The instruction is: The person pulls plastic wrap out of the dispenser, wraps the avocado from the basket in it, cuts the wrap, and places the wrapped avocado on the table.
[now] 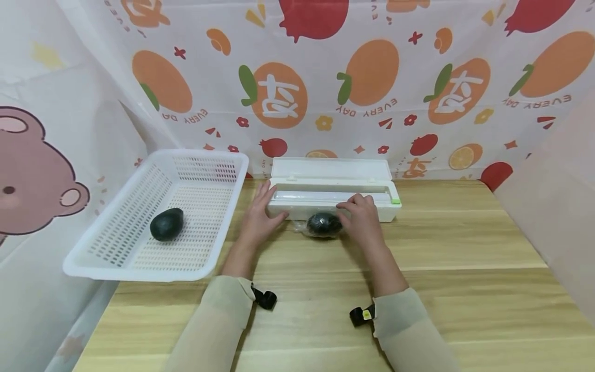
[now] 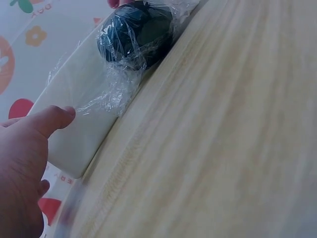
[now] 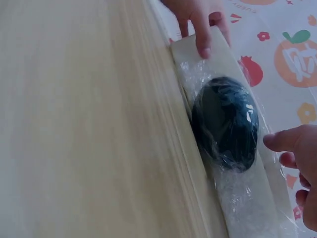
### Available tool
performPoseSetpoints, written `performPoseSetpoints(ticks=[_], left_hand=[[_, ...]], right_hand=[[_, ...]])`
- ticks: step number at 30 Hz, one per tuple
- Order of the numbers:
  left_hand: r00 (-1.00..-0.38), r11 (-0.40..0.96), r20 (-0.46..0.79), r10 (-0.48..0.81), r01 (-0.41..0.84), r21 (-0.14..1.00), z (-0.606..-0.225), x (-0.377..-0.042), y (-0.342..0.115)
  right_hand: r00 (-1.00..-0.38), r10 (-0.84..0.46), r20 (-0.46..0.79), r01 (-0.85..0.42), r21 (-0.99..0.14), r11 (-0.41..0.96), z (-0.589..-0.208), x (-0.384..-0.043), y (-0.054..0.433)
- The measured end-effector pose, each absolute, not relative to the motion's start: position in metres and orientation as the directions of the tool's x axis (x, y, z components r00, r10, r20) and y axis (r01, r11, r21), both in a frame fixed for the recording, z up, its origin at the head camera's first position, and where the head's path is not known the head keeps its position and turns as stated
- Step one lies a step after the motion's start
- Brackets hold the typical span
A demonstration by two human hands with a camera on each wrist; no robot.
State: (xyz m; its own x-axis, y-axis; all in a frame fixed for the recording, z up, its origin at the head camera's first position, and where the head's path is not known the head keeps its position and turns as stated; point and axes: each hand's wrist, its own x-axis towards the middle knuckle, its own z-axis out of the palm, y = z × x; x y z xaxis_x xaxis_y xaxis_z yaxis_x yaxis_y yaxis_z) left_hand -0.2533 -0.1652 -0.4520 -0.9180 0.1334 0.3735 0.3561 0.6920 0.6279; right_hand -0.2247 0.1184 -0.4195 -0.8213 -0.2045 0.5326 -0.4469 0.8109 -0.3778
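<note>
A dark green avocado (image 1: 324,225) wrapped in clear cling film (image 2: 121,89) lies against the front of a white cling film box (image 1: 383,213). The film stretches over the box's front face to the avocado. My left hand (image 1: 258,219) grips the box's left end, thumb (image 2: 59,118) on the front face and fingers round the back. By the avocado's right side, my right hand (image 1: 364,219) has its fingers over the box's front edge. The right wrist view shows its thumb (image 3: 285,140) apart from the other, loosely bent fingers. The box's lid (image 1: 330,168) stands raised, showing the roll (image 1: 321,196).
On the left stands a white plastic basket (image 1: 211,248) with a second, bare avocado (image 1: 167,225) in it. A fruit-print cloth (image 1: 321,103) hangs right behind the box. The wooden table (image 1: 307,320) extends in front and to the right.
</note>
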Motion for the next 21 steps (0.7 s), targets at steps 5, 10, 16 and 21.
performPoseSetpoints(ticks=[5, 10, 16, 21], left_hand=[[-0.914, 0.682, 0.384, 0.130, 0.363, 0.635, -0.451, -0.251, -0.162], [-0.926, 0.638, 0.350, 0.142, 0.356, 0.683, -0.447, -0.249, -0.159], [-0.937, 0.619, 0.307, 0.168, 0.343, 0.707, -0.441, -0.243, -0.158], [-0.837, 0.622, 0.519, 0.174, 0.502, 0.601, -0.427, -0.232, -0.149]], right_hand=[[-0.798, -0.212, 0.564, -0.455, -0.333, 0.826, -0.424, -0.223, 0.119], [-0.761, -0.283, 0.583, -0.518, -0.286, 0.806, -0.423, -0.222, 0.120], [-0.762, -0.335, 0.554, -0.547, -0.275, 0.791, -0.421, -0.221, 0.121], [-0.760, -0.351, 0.546, -0.567, -0.295, 0.769, -0.420, -0.221, 0.122]])
